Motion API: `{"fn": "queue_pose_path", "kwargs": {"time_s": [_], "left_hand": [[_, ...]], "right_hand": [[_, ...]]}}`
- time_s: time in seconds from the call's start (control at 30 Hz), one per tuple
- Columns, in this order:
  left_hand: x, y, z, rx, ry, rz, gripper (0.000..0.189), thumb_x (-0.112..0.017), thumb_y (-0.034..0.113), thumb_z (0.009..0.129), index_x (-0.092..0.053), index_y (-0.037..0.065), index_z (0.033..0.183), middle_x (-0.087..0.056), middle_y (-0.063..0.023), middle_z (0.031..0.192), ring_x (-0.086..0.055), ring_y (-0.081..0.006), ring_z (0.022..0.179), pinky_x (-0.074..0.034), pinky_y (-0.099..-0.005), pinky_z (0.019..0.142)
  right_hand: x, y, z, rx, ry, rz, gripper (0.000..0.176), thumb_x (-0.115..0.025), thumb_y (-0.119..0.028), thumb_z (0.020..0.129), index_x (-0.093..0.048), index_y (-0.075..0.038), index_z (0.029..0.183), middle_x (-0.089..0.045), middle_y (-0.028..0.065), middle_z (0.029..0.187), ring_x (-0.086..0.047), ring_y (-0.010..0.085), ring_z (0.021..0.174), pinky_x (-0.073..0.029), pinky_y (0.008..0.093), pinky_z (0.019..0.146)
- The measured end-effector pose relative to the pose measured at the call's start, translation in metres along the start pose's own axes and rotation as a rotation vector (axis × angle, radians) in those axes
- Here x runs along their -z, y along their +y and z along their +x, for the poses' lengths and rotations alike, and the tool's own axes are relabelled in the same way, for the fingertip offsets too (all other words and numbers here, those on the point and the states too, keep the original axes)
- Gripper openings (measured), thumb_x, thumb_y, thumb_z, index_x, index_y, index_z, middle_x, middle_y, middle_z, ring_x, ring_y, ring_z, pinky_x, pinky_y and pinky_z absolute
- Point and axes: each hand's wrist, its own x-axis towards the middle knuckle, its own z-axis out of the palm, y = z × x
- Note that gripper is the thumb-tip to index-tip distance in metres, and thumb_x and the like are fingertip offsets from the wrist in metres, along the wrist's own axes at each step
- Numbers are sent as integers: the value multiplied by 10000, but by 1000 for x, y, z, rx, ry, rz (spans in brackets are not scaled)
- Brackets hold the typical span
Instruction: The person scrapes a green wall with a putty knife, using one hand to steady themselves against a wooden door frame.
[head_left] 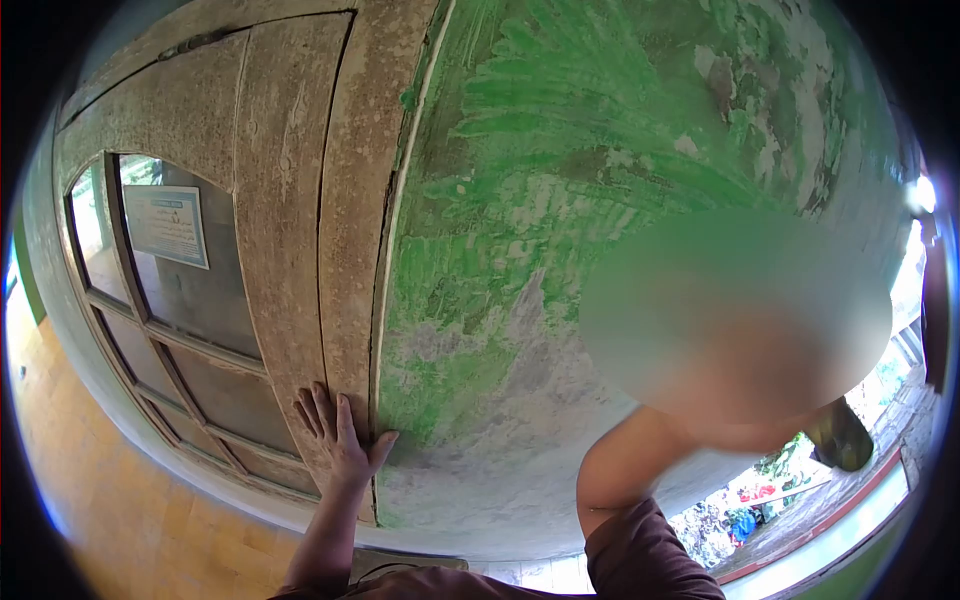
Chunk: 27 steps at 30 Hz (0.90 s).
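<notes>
My left hand lies flat against the worn wooden door frame, its fingers spread, the thumb reaching over the edge toward the wall. To its right stretches the wall, patchy with green paint and bare grey plaster. My right arm is raised and bent in front of this wall. A large blurred patch covers my right hand, so I cannot tell what it holds.
A wooden door with glass panes is on the left, a printed notice behind the glass. Yellowish floor runs below it. At lower right, a dark green rounded thing stands near a ledge, with bright outdoor clutter beyond.
</notes>
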Motion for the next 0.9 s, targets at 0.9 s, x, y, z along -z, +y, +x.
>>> {"fn": "queue_pose_path", "kwargs": {"time_s": [0.9], "left_hand": [[-1,2,1,20,10,-34,870,-503,622,842,-212,87,1464,-194,-301,1478,-157,-523,1355,-100,-674,1057]], "right_hand": [[-6,-13,6,109,-2,28,277,-297,-262,1031,-314,-150,778,-305,-43,561,-237,73,435,-213,242,444]]}}
